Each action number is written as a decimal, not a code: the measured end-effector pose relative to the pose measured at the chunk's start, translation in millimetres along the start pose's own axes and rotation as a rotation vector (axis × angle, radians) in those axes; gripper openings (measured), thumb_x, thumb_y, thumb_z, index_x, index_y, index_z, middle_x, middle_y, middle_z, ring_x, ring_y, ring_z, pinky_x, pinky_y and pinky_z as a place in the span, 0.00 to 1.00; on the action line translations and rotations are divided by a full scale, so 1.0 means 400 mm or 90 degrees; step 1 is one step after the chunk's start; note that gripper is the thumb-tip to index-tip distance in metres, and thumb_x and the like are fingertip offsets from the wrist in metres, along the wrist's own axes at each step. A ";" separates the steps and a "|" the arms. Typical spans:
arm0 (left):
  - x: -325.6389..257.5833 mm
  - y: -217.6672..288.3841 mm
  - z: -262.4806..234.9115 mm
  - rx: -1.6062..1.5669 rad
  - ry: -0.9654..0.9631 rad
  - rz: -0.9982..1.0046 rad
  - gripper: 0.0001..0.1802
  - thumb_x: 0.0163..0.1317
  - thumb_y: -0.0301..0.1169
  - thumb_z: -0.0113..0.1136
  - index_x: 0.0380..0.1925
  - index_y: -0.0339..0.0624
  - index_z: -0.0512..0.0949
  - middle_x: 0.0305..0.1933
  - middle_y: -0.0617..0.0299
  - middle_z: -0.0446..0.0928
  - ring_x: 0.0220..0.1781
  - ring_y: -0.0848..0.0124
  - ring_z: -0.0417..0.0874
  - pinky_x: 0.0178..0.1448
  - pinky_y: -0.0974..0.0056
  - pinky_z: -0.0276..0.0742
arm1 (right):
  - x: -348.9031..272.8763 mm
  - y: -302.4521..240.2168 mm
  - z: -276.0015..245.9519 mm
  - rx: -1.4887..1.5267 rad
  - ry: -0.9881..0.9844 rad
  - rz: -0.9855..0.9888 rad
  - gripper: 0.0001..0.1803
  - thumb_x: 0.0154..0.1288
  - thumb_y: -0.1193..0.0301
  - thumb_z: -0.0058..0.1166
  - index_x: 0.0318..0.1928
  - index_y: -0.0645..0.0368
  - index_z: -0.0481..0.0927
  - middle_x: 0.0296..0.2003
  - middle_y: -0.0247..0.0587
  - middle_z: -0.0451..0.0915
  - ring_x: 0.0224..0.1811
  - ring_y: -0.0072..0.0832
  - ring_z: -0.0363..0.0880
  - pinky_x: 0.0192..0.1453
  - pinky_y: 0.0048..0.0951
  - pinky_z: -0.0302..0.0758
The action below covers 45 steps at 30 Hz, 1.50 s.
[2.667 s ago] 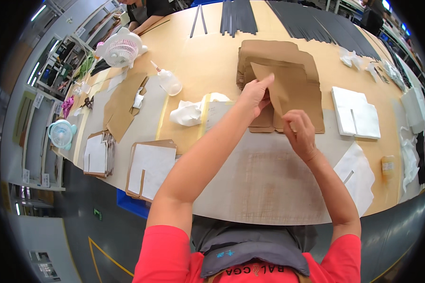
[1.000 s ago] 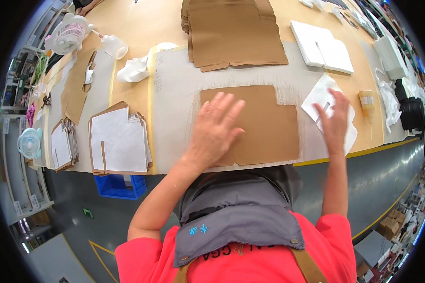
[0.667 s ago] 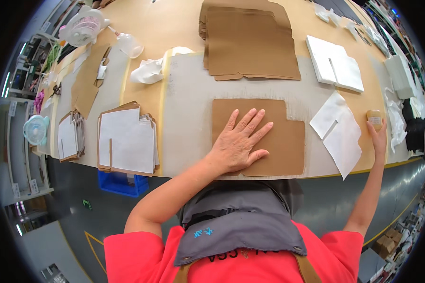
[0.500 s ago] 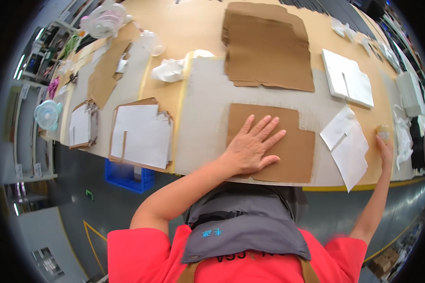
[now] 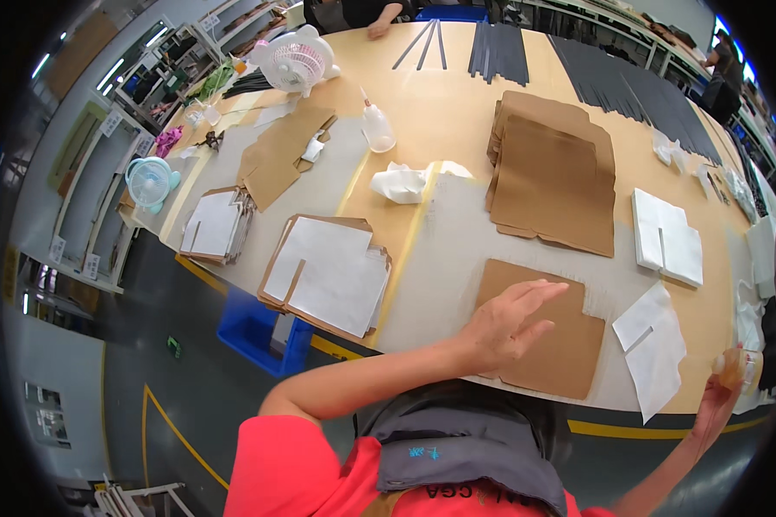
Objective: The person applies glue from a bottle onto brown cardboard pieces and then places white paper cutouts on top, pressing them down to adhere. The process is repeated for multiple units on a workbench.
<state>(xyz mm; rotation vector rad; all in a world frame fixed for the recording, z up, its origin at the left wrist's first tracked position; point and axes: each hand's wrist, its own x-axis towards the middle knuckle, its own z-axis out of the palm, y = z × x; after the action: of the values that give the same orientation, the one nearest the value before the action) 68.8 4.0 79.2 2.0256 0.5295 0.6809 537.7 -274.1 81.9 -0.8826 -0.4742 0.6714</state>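
Observation:
My left hand (image 5: 509, 323) hovers over a brown notched sheet (image 5: 569, 345) at the table's front edge. Its fingers are stretched out, thumb apart, and they hold nothing. At the far right, my right hand (image 5: 712, 405) is closed round a small translucent bottle (image 5: 741, 369) with yellowish contents, tilted on its side. Between the two hands lies a loose white slotted sheet (image 5: 655, 349). A stack of white slotted sheets (image 5: 677, 237) sits just beyond it. Behind the brown sheet rises a pile of similar brown sheets (image 5: 552, 181).
Left of centre are white-topped brown pieces (image 5: 328, 276) and a smaller stack (image 5: 211, 224). A squeeze bottle (image 5: 377, 129), crumpled white cloth (image 5: 401, 183) and two fans (image 5: 297, 62) stand farther back. Dark strips (image 5: 629, 86) cover the far right. Another person's hand (image 5: 379, 28) rests at the far edge.
My left hand has lifted off the brown sheet where it lay flat. My right hand has tilted the bottle. The view has shifted, showing more of the table's far side.

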 end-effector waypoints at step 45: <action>-0.113 0.278 0.219 -0.391 -0.428 0.371 0.16 0.66 0.40 0.60 0.52 0.50 0.81 0.43 0.58 0.83 0.43 0.56 0.82 0.48 0.54 0.76 | -0.099 0.367 0.490 -0.011 -0.101 0.183 0.29 0.74 0.52 0.55 0.66 0.56 0.70 0.57 0.37 0.79 0.51 0.24 0.81 0.45 0.24 0.82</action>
<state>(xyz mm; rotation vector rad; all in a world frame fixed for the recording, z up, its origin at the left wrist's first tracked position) 102.5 -133.3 124.9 1.6528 -0.6190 0.3735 337.5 -128.8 65.8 -0.9269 -0.5004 1.0066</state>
